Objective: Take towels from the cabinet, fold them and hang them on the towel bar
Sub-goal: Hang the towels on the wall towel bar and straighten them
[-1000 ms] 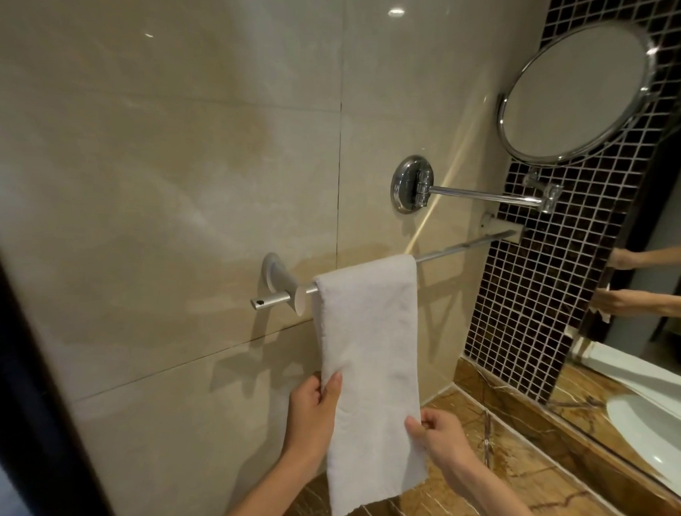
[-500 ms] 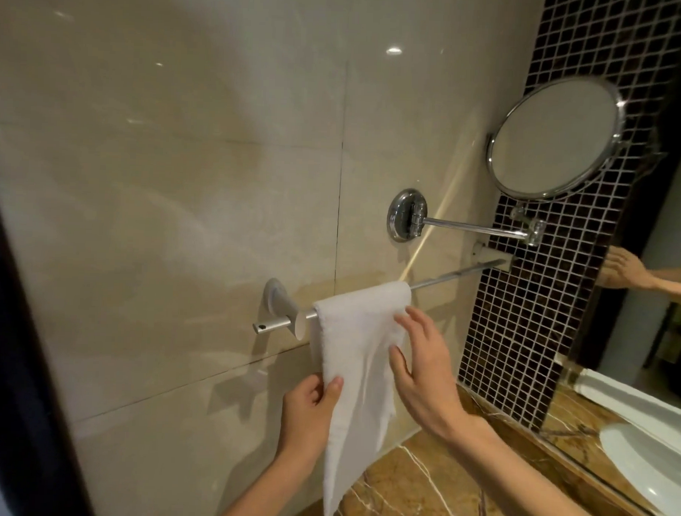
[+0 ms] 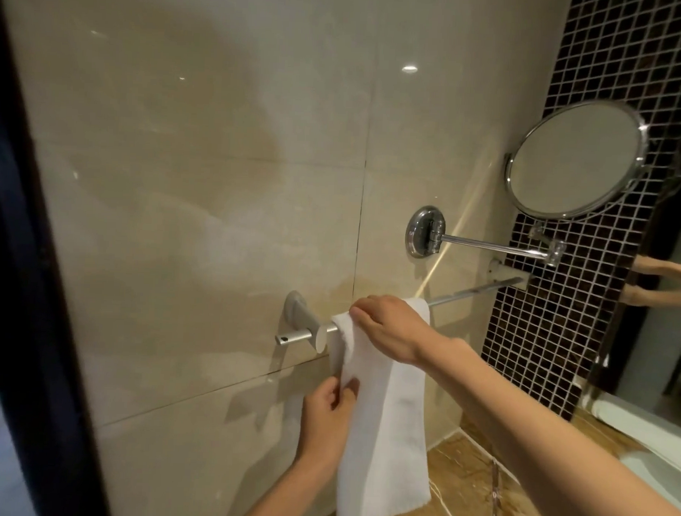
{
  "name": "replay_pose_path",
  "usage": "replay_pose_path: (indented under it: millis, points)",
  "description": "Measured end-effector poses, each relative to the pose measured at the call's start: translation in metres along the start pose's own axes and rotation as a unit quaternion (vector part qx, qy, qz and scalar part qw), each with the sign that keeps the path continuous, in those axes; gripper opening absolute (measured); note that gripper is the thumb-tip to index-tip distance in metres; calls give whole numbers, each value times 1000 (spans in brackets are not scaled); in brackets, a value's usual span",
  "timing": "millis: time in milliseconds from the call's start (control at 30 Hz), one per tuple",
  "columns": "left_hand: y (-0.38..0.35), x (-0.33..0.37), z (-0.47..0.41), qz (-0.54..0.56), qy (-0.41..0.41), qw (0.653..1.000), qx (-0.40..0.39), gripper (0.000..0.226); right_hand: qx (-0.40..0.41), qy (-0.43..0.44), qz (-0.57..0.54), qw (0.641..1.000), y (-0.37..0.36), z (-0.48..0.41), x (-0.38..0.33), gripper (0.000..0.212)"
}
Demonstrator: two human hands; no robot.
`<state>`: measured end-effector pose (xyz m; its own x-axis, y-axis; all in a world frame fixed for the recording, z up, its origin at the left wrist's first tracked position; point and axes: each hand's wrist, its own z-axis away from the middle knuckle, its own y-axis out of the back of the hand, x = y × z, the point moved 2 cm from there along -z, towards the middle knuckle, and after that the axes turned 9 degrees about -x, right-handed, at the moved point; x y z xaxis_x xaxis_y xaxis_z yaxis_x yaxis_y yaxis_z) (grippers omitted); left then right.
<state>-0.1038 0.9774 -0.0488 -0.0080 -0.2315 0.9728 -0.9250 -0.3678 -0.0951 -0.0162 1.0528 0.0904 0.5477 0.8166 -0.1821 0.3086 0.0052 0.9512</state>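
Note:
A white folded towel [image 3: 390, 433] hangs over the chrome towel bar [image 3: 473, 291] near its left bracket [image 3: 300, 326], on the beige tiled wall. My right hand [image 3: 390, 329] lies on top of the towel where it drapes over the bar, fingers curled onto its left upper edge. My left hand [image 3: 325, 415] pinches the towel's left edge lower down, thumb on the front. The towel's bottom end hangs free above the marble counter.
A round chrome mirror [image 3: 574, 161] on a swing arm [image 3: 490, 245] juts out above the right half of the bar. Dark mosaic tile [image 3: 529, 341] and a wall mirror stand at right. A brown marble counter [image 3: 466, 490] lies below. A dark frame [image 3: 25, 285] borders the left.
My right hand rose from the towel's lower right edge to the top of the bar. My left hand moved up along the left edge. The view tilted upward.

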Motion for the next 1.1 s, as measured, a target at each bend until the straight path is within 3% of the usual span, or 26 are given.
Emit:
replay_pose_path:
  millis: [200,300,533,667,800,1033,1100]
  points:
    - [24,-29,22,-92,13,995,-18,21,-12,2,-45,999,2,0,2,33]
    - [38,-51,25,-156,26,986,-57,30,-31,-2,-41,999,4,-1,1,33]
    - [44,-108,24,-320,84,927,-177,41,-34,-13,-36,999,5,-3,1,33]
    - [39,-135,28,-312,137,923,-178,51,-35,-14,-28,999,7,-6,1,35]
    - [32,-155,35,-291,127,939,-135,41,-28,-20,-15,999,6,-8,2,36]
    - [23,-178,34,-244,169,943,-152,66,-15,-12,-6,1000,5,-9,1,30]
    - [18,-185,29,-228,175,946,-152,60,-7,-3,-2,1000,4,-9,2,31]
